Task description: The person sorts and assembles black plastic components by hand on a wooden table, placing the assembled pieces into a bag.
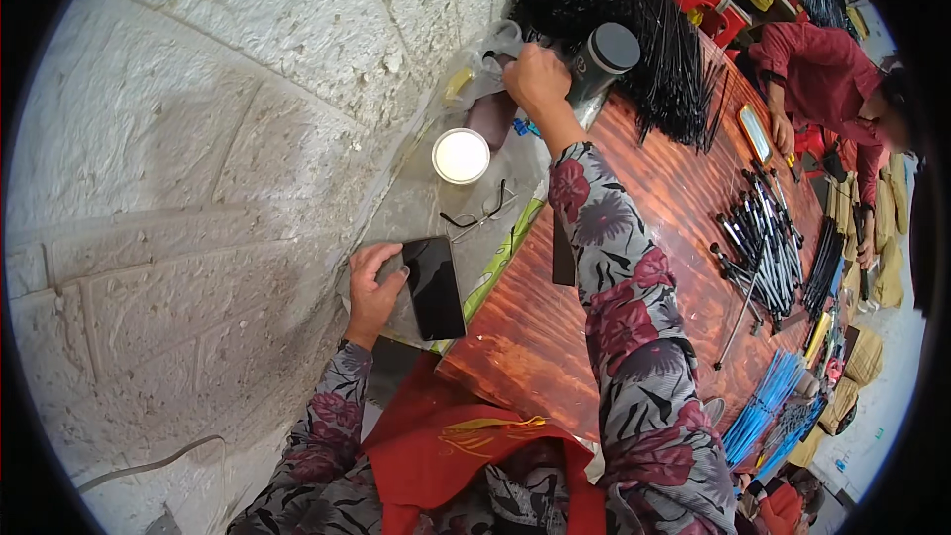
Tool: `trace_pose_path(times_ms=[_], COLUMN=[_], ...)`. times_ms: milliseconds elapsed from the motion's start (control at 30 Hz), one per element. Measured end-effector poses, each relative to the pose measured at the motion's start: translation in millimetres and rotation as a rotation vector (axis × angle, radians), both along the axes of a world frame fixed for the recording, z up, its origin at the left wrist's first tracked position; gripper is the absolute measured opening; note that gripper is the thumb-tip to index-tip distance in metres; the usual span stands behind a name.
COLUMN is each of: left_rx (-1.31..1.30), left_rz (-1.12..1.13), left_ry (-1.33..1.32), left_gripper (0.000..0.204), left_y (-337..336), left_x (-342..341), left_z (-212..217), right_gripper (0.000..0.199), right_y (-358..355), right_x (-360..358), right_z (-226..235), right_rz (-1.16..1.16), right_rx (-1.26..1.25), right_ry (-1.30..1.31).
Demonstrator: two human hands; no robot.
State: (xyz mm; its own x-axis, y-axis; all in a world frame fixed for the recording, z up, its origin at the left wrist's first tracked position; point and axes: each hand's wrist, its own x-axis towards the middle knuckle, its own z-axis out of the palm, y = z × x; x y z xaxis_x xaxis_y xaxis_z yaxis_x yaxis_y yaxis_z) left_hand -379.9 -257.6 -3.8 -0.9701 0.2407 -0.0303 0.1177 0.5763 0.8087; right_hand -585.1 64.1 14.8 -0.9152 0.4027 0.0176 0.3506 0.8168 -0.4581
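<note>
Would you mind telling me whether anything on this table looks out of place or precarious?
Two things stand out. The black phone under the left hand lies at the table's near edge, partly past the wooden top. A pair of glasses lies loose on the plastic sheet beside the white lid. Nothing looks spilled or broken.

Glossy black glass phone [434, 287], polished reddish wood table [555, 327], rough matt stone wall [198, 139], crinkled clear plastic bag [475, 74]

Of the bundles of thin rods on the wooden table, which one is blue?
The bundle of blue rods at the near right edge of the table. The large heap by the right hand is black.
</note>
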Motion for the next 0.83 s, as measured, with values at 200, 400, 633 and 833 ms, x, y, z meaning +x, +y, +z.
trace_pose_path(times_ms=[200, 400, 633, 833], left_rx=[0.002, -0.029, -0.049, 0.194], left_rz=[-0.008, -0.021, -0.036, 0.002], left_ry=[-0.006, 0.021, -0.043, -0.429], left_gripper=[0.037, 0.037, 0.04, 0.036], left_y=[2, -4, -14, -11], left_x=[-3, 3, 3, -13], left_z=[-2, 1, -19, -10], right_gripper=[0.023, 0.02, 0.021, 0.042], right_y=[4, 8, 22, 54], right_x=[6, 40, 132, 305], right_z=[-3, -10, 8, 15], right_rz=[0.049, 0.109, -0.01, -0.059], right_rx=[0.039, 0.019, -0.757, -1.846], right_ry=[-0.014, 0.034, -0.085, 0.236])
